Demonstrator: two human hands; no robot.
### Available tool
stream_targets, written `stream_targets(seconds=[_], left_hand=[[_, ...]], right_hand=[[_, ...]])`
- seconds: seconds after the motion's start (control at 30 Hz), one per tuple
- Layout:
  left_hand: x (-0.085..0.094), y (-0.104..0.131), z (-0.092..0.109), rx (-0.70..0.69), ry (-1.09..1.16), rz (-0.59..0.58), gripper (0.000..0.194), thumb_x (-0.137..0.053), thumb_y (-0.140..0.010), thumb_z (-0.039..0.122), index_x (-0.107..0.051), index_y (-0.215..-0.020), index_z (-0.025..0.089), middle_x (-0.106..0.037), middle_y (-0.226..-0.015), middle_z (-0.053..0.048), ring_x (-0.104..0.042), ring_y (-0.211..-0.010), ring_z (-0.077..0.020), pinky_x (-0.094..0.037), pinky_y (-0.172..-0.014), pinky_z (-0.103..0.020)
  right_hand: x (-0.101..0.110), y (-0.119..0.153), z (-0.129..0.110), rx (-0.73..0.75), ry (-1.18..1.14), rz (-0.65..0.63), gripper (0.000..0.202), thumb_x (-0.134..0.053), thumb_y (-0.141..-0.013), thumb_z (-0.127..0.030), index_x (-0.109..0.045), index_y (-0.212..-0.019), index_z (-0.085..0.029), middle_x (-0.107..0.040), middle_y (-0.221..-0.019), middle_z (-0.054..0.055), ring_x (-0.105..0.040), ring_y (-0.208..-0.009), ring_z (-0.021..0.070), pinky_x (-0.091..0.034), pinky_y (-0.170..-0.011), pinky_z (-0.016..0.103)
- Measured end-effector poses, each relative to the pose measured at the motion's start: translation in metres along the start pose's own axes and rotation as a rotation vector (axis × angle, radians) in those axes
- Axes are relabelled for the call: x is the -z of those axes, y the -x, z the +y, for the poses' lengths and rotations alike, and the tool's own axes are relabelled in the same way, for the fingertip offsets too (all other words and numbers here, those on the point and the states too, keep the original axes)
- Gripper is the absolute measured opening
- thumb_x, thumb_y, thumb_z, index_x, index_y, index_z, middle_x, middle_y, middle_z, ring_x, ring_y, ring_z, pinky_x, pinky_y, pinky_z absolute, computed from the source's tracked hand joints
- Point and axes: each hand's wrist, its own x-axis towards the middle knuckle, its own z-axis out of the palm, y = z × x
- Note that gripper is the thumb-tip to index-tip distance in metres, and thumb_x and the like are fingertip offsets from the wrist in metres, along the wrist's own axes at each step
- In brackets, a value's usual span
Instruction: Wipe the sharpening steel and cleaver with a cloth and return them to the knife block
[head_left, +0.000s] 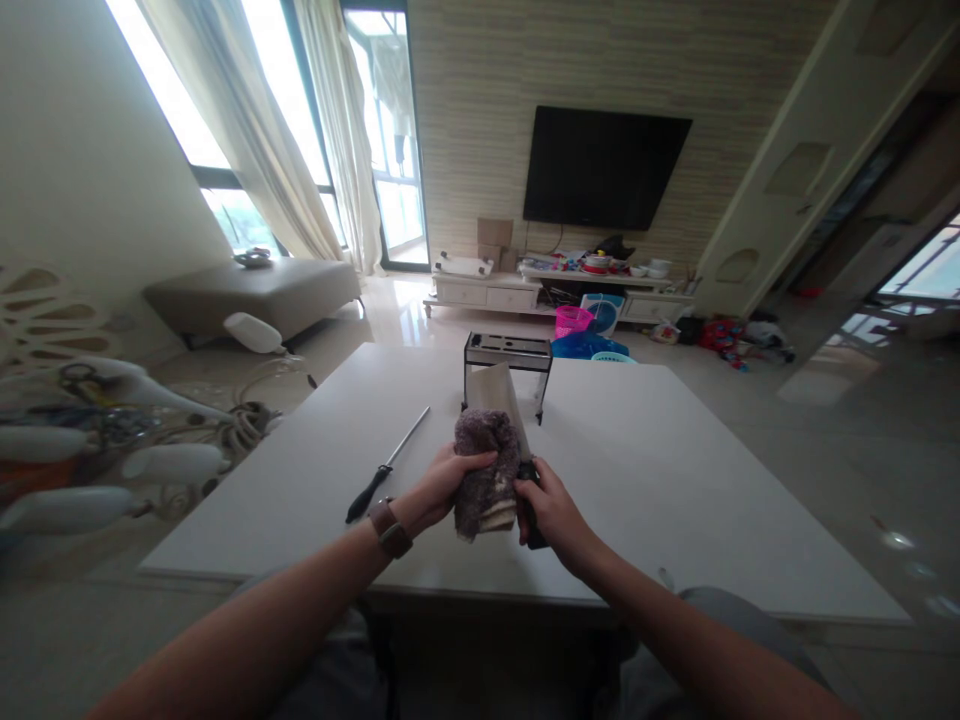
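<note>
My right hand [551, 505] is closed round the black handle of a cleaver [501, 392], whose broad blade points up and away from me. A grey-brown cloth [486, 465] lies against the lower part of the blade and hides some of it. My left hand [442, 480] grips this cloth from the left, thumb across its front; its other fingers are mostly hidden behind. On the white table to the left lies a honing steel [386, 465] with a black handle. Just beyond the blade stands a knife block [510, 350] with a dark slotted top and clear sides.
The white table [660, 480] spans the space before me. Past it are a pink basket [572, 321], a low TV cabinet [487, 293] and a wall-mounted television [606, 168]. White lamp parts and cables [247, 425] crowd the floor at left, near a grey bench [262, 290].
</note>
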Motion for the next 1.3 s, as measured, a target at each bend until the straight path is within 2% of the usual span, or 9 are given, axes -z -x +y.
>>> stream_targets(seconds=[0.3,0.5,0.63,0.77,0.93,1.17,1.3], left_hand=[[0.001,0.002,0.011,-0.013,-0.103,-0.03,0.04,-0.088,-0.063,0.018,-0.073,-0.1,0.009,-0.077,-0.102,-0.016,-0.073,-0.083,-0.0241,-0.06,-0.079,-0.034],[0.014,-0.005,0.026,-0.123,-0.253,-0.074,0.044,-0.091,-0.06,0.02,-0.074,-0.099,0.01,-0.078,-0.1,-0.015,-0.074,-0.086,-0.0254,-0.059,-0.08,-0.034],[0.026,-0.013,0.036,-0.176,-0.266,-0.024,0.047,-0.092,-0.057,0.019,-0.074,-0.099,0.009,-0.078,-0.099,-0.015,-0.074,-0.083,-0.0265,-0.06,-0.078,-0.035],[0.035,-0.016,0.04,-0.153,-0.177,0.059,0.045,-0.09,-0.06,0.02,-0.073,-0.1,0.009,-0.078,-0.1,-0.016,-0.075,-0.083,-0.027,-0.061,-0.078,-0.036],[0.037,-0.015,0.04,-0.105,-0.113,0.083,0.04,-0.085,-0.064,0.015,-0.072,-0.101,0.008,-0.078,-0.095,-0.015,-0.075,-0.077,-0.0253,-0.062,-0.074,-0.034],[0.033,-0.013,0.038,-0.044,0.013,0.046,0.042,-0.079,-0.07,0.011,-0.068,-0.11,0.01,-0.078,-0.1,-0.015,-0.076,-0.081,-0.0257,-0.063,-0.078,-0.037],[0.03,-0.011,0.037,0.095,0.172,-0.016,0.032,-0.071,-0.079,0.016,-0.069,-0.11,0.01,-0.077,-0.102,-0.015,-0.076,-0.088,-0.028,-0.062,-0.085,-0.041]], right_hand=[[0.002,0.0,-0.002,0.009,-0.015,-0.006,0.026,-0.057,-0.079,-0.041,-0.039,-0.09,-0.025,-0.051,-0.046,-0.013,-0.048,-0.031,0.0119,-0.038,-0.03,0.02],[0.004,-0.001,-0.004,0.054,0.03,-0.01,0.023,-0.056,-0.081,-0.039,-0.038,-0.087,-0.025,-0.051,-0.048,-0.013,-0.047,-0.032,0.011,-0.038,-0.033,0.02],[0.007,0.0,-0.008,0.116,0.103,0.0,0.019,-0.055,-0.086,-0.037,-0.041,-0.089,-0.025,-0.048,-0.049,-0.013,-0.045,-0.032,0.0093,-0.036,-0.034,0.019],[0.007,0.004,-0.011,0.092,0.099,-0.036,0.019,-0.055,-0.087,-0.037,-0.042,-0.087,-0.024,-0.049,-0.052,-0.012,-0.041,-0.03,0.0077,-0.031,-0.031,0.018],[0.005,0.007,-0.01,0.051,0.105,-0.067,0.018,-0.055,-0.086,-0.036,-0.042,-0.088,-0.024,-0.046,-0.048,-0.014,-0.041,-0.029,0.0085,-0.029,-0.029,0.017],[0.005,0.007,-0.009,0.026,0.075,-0.078,0.021,-0.058,-0.085,-0.037,-0.041,-0.088,-0.024,-0.048,-0.049,-0.014,-0.041,-0.029,0.0079,-0.03,-0.029,0.017],[0.002,0.009,-0.013,-0.006,-0.044,-0.083,0.026,-0.061,-0.082,-0.039,-0.041,-0.085,-0.024,-0.049,-0.053,-0.012,-0.038,-0.03,0.0067,-0.032,-0.029,0.017]])
